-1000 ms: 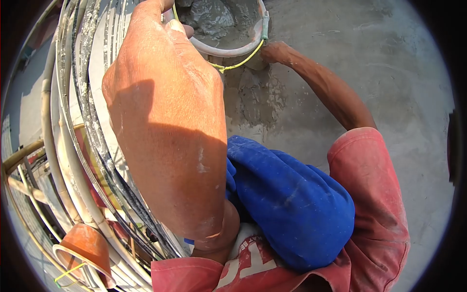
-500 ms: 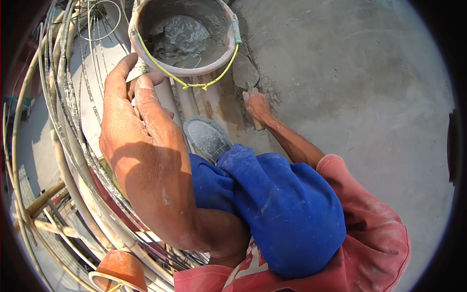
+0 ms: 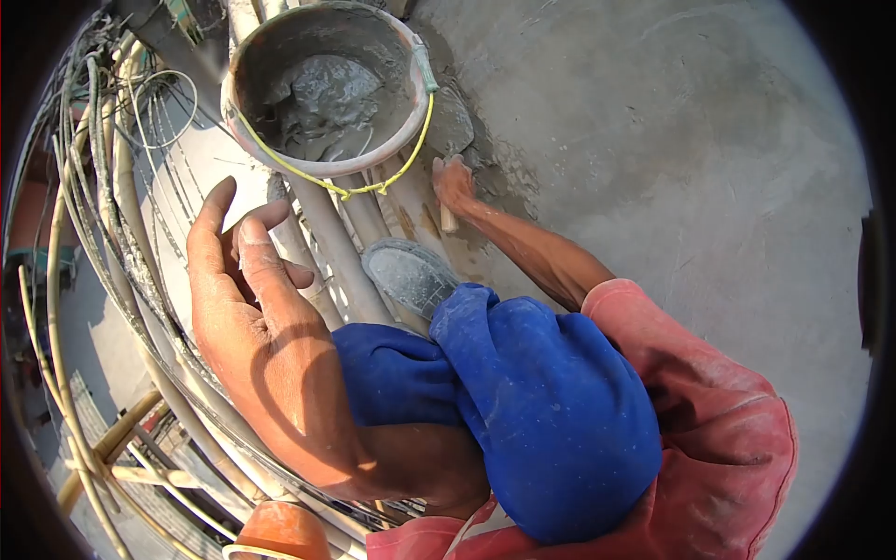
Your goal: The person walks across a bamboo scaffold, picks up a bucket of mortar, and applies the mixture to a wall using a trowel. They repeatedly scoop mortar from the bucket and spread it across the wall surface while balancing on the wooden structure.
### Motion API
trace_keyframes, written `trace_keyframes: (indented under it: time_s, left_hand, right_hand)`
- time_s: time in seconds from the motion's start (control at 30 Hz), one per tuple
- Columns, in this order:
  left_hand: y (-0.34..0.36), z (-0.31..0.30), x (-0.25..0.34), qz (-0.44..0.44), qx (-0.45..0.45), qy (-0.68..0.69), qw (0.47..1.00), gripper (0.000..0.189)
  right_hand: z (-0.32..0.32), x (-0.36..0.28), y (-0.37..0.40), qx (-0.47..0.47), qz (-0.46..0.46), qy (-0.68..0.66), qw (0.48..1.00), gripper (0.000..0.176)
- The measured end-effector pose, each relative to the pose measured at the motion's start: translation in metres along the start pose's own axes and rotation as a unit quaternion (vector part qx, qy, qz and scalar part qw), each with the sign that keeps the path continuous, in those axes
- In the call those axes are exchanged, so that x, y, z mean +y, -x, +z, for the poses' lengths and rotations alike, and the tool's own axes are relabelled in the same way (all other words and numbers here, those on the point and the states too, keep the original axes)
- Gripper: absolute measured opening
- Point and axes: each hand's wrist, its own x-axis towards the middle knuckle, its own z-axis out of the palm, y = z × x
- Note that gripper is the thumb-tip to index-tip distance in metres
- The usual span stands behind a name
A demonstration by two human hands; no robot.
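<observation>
Grey wet mortar sits in the bottom of a round grey plastic bucket with a yellow cord handle point(image 3: 378, 51). It's parked on pale plastic pipes point(image 3: 322, 243), just beside the working hand, so it's an easy reach. The right hand point(image 3: 455, 182) is clamped round the wooden handle of a mortar-caked trowel point(image 3: 451, 121), with the blade down by the bucket's edge on the concrete floor point(image 3: 700, 187). The left hand point(image 3: 245, 299) holds nothing. Its fingers are spread apart over the pipes, probably for balance in that crouch.

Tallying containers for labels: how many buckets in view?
2. A grey bucket of wet mortar at top centre; an orange bucket cut off at the bottom edge. More may hide behind pipes.
</observation>
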Motion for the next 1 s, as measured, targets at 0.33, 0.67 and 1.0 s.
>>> trace_keyframes:
  time_s: [0.33, 0.67, 1.0]
  left_hand:
    - [-0.002, 0.004, -0.003, -0.001, -0.011, 0.030, 0.999, 0.035]
    - [0.000, 0.010, 0.009, 0.003, -0.035, 0.037, 0.999, 0.033]
    - [-0.002, 0.013, 0.006, 0.002, -0.057, 0.033, 0.998, 0.033]
  right_hand:
    - [-0.001, -0.020, 0.000, 0.007, -0.022, 0.068, 0.997, 0.047]
    - [0.004, -0.031, -0.013, -0.052, -0.016, 0.068, 0.996, 0.049]
    - [0.016, -0.031, -0.016, -0.062, 0.044, 0.045, 0.996, 0.042]
